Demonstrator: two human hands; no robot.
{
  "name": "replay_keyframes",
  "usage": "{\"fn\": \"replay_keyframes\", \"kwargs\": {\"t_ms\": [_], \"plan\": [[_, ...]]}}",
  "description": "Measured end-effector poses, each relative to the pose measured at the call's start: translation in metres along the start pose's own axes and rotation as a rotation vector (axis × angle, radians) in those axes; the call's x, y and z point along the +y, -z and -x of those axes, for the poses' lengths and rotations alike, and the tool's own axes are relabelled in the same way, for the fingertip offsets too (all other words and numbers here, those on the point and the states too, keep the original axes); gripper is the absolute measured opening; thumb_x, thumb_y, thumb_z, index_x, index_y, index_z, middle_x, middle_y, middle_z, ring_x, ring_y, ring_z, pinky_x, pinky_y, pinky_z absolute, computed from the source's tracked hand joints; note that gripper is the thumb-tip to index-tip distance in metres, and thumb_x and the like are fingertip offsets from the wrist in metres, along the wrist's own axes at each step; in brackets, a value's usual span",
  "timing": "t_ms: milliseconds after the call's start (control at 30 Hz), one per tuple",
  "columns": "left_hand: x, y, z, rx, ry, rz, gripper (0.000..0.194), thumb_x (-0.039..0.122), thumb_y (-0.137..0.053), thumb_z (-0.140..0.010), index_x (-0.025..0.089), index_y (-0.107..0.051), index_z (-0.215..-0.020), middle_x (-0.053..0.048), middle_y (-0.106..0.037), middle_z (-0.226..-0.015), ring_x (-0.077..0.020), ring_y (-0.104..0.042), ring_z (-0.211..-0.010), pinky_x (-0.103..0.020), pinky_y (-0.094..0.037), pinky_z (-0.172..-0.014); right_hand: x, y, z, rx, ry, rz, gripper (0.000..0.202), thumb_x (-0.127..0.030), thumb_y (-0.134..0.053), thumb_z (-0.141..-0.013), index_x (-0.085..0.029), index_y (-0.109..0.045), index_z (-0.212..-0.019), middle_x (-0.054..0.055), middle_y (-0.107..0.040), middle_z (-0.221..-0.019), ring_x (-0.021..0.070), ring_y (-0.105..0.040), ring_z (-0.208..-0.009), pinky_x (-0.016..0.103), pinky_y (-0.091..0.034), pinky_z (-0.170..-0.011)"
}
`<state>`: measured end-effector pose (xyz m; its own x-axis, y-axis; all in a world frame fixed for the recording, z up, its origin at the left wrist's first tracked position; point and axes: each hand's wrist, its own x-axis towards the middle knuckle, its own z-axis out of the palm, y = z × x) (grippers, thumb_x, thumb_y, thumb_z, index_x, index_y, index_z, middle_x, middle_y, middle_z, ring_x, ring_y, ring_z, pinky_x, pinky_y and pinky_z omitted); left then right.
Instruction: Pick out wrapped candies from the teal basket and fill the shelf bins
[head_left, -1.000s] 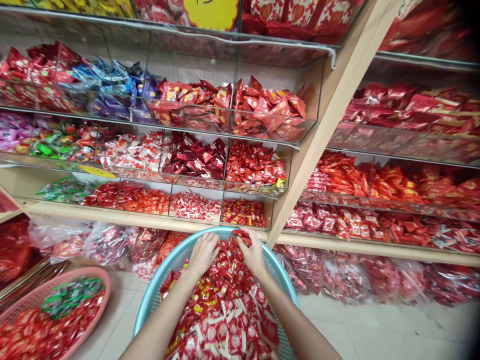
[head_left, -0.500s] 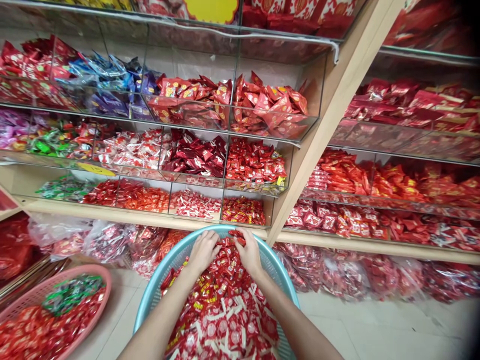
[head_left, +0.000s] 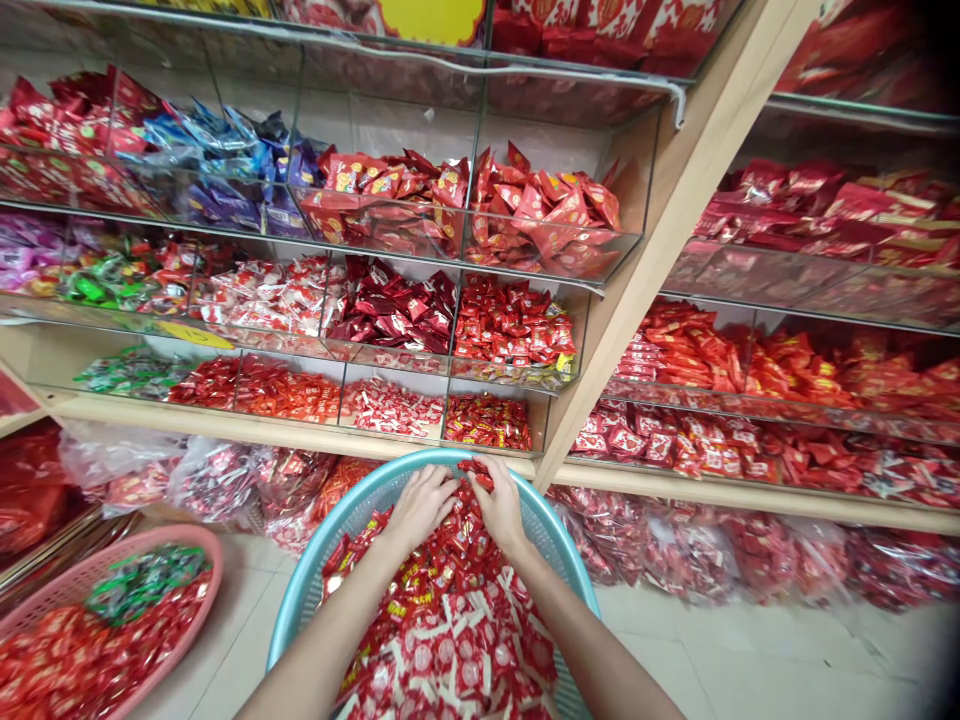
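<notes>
A round teal basket (head_left: 287, 612) in front of me is filled with red-wrapped candies (head_left: 431, 590), some with yellow print and some with white. My left hand (head_left: 421, 505) lies on the candies near the far side, its fingers curled over them; what is under the fingertips is hidden. Beside it, my right hand (head_left: 495, 500) is closed around red candies at the far rim, a few showing between thumb and fingers. The two hands nearly touch.
Shelves with clear compartments (head_left: 397, 415) of wrapped candies rise behind the basket. A pink basket (head_left: 214, 590) of red and green candies stands at the lower left. Plastic bags of candies (head_left: 690, 550) sit under the bottom shelf, and a wooden post (head_left: 637, 280) divides the shelves.
My left hand has moved right, closer to my right hand. My right hand has hardly moved, its fingers slightly more over the candies.
</notes>
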<state>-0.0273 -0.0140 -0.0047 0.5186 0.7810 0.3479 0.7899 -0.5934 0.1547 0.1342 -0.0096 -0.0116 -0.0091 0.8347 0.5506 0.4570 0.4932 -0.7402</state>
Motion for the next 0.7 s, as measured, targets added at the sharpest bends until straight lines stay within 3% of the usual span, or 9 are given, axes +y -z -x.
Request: {"fn": "replay_keyframes", "kwargs": {"t_ms": [200, 333, 433, 533, 600, 700], "plan": [[0.002, -0.003, -0.002, 0.045, 0.031, -0.022, 0.024, 0.025, -0.039, -0.088, 0.022, -0.056, -0.104, -0.005, -0.056, -0.103, -0.0184, -0.046, -0.097, -0.033, -0.039, -0.080, -0.006, 0.008, -0.006, 0.108, -0.040, -0.076, 0.024, -0.030, -0.050, -0.084, -0.019, -0.059, -0.103, 0.007, -0.060, -0.105, 0.0193, -0.054, -0.098, 0.035, -0.041, -0.089], [-0.002, 0.016, -0.004, 0.131, 0.047, 0.038, 0.025, 0.028, -0.037, -0.089, 0.021, -0.057, -0.102, -0.005, -0.058, -0.101, -0.0177, -0.048, -0.095, -0.032, -0.039, -0.083, -0.005, 0.010, -0.008, 0.125, -0.128, -0.172, 0.026, -0.034, -0.054, -0.081, -0.019, -0.059, -0.101, 0.007, -0.062, -0.102, 0.0188, -0.056, -0.095, 0.034, -0.042, -0.088], [-0.012, 0.035, -0.003, 0.290, 0.156, 0.044, 0.027, 0.028, -0.035, -0.089, 0.020, -0.057, -0.102, -0.005, -0.059, -0.103, -0.0176, -0.049, -0.097, -0.033, -0.038, -0.087, -0.001, 0.012, -0.008, 0.103, -0.170, -0.192, 0.027, -0.035, -0.056, -0.078, -0.018, -0.060, -0.099, 0.006, -0.063, -0.102, 0.0195, -0.057, -0.096, 0.036, -0.041, -0.090], [-0.025, 0.044, 0.002, 0.376, 0.311, -0.030, 0.029, 0.028, -0.034, -0.089, 0.020, -0.058, -0.103, -0.006, -0.059, -0.106, -0.0191, -0.049, -0.099, -0.034, -0.038, -0.087, 0.004, 0.014, -0.008, 0.090, -0.216, -0.203, 0.030, -0.036, -0.057, -0.077, -0.018, -0.059, -0.100, 0.007, -0.063, -0.104, 0.0201, -0.056, -0.097, 0.036, -0.041, -0.090], [-0.032, 0.044, 0.005, 0.367, 0.436, -0.105, 0.030, 0.030, -0.035, -0.088, 0.020, -0.059, -0.104, -0.007, -0.059, -0.108, -0.0212, -0.049, -0.101, -0.035, -0.037, -0.087, 0.005, 0.014, -0.008, 0.072, -0.246, -0.206, 0.032, -0.036, -0.059, -0.075, -0.017, -0.057, -0.101, 0.007, -0.062, -0.103, 0.0199, -0.057, -0.095, 0.035, -0.042, -0.088], [-0.039, 0.039, 0.009, 0.234, 0.565, -0.157, 0.034, 0.033, -0.031, -0.088, 0.019, -0.061, -0.097, -0.008, -0.063, -0.102, -0.0221, -0.053, -0.097, -0.034, -0.039, -0.082, 0.001, 0.012, -0.003, -0.060, -0.267, -0.212, 0.030, -0.036, -0.061, -0.073, -0.017, -0.055, -0.097, 0.006, -0.063, -0.096, 0.0187, -0.058, -0.088, 0.032, -0.043, -0.082]]}}
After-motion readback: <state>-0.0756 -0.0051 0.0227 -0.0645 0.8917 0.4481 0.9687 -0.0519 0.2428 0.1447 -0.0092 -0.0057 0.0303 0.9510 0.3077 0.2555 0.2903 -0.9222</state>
